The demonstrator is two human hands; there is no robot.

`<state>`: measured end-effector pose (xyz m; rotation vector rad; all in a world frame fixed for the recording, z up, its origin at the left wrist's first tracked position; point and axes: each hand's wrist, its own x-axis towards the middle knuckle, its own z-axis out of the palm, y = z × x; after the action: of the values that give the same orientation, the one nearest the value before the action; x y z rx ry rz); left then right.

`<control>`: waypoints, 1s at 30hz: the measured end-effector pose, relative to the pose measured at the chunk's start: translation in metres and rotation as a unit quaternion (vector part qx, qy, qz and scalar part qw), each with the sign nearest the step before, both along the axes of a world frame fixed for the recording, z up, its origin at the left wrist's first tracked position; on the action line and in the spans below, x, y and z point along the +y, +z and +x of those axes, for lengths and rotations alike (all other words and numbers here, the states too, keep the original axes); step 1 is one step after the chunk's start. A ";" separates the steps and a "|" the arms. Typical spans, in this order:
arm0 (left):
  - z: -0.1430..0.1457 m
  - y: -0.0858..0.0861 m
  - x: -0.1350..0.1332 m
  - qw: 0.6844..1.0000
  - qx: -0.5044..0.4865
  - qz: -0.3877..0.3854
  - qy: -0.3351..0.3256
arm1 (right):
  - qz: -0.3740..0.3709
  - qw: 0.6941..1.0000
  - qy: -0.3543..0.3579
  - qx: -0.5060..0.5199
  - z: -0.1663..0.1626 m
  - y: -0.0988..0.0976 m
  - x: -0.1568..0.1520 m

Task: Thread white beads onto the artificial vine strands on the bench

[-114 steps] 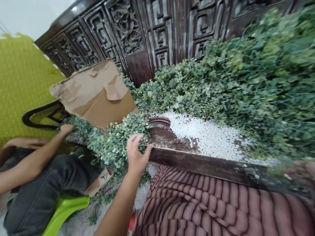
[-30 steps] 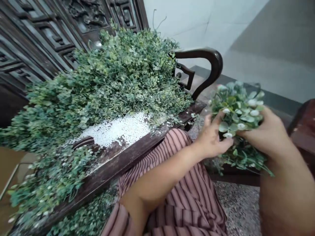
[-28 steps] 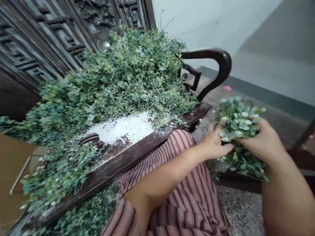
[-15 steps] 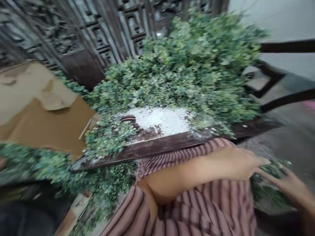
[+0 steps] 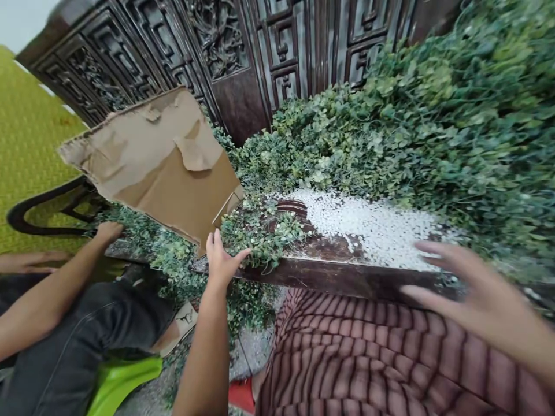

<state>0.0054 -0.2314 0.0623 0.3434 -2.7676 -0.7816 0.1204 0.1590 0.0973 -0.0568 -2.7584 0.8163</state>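
My left hand (image 5: 222, 263) is open, thumb and fingers apart, at the front edge of a dark wooden bench (image 5: 338, 278). It is nearest to a small clump of green leafy sprigs (image 5: 273, 237) and the lower corner of a torn cardboard sheet (image 5: 173, 179). Whether it touches either I cannot tell. My right hand (image 5: 468, 283), slightly blurred, hovers open with nothing in it at the right end of a spread of small white pellets (image 5: 368, 222). Behind the pellets lies a large heap of small-leaved green plants (image 5: 411, 127).
The bench has a carved dark backrest (image 5: 225, 58) and a curved armrest (image 5: 43, 214) at left. Another person's hand (image 5: 108, 232) rests among greenery there, beside dark trousers (image 5: 91, 335). A bright green plastic thing (image 5: 124, 384) and yellow mat (image 5: 34, 150) are at left. Striped cloth (image 5: 368, 346) covers my lap.
The view has swung left. My left hand, earlier reaching across my lap to the right near sprigs and my right hand, is now by the cardboard. My right hand has come up over the bench.
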 end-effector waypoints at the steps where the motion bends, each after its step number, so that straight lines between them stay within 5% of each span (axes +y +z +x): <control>1: -0.004 -0.004 -0.007 1.000 -0.017 0.011 0.010 | -0.003 0.997 0.076 -0.009 -0.020 0.000 -0.021; 5: -0.024 -0.017 -0.018 0.998 -0.022 0.050 0.006 | 0.036 0.959 0.242 -0.140 -0.106 -0.012 -0.109; 9: -0.038 -0.033 -0.018 0.997 0.018 0.077 -0.012 | 0.010 0.950 0.240 -0.198 -0.163 -0.024 -0.169; 13: -0.040 -0.051 -0.006 0.981 0.045 0.186 -0.024 | -0.073 0.940 0.254 -0.214 -0.164 -0.034 -0.207; 16: -0.040 -0.055 0.010 0.938 0.083 0.336 0.028 | -0.114 0.928 0.288 -0.207 -0.149 -0.042 -0.230; 23: -0.037 -0.015 0.032 0.823 0.110 0.549 0.096 | -0.160 0.910 0.342 -0.172 -0.139 -0.024 -0.245; 27: -0.020 0.020 0.053 0.770 0.118 0.627 0.017 | -0.147 0.920 0.345 -0.116 -0.128 0.012 -0.218; 30: -0.006 0.042 0.098 0.726 0.098 0.675 -0.085 | -0.122 0.944 0.300 -0.059 -0.107 0.041 -0.170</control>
<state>-0.0001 -0.1330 0.1040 0.1835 -1.5127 -2.5633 0.0139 -0.0111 0.1383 0.7422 -2.7864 1.3356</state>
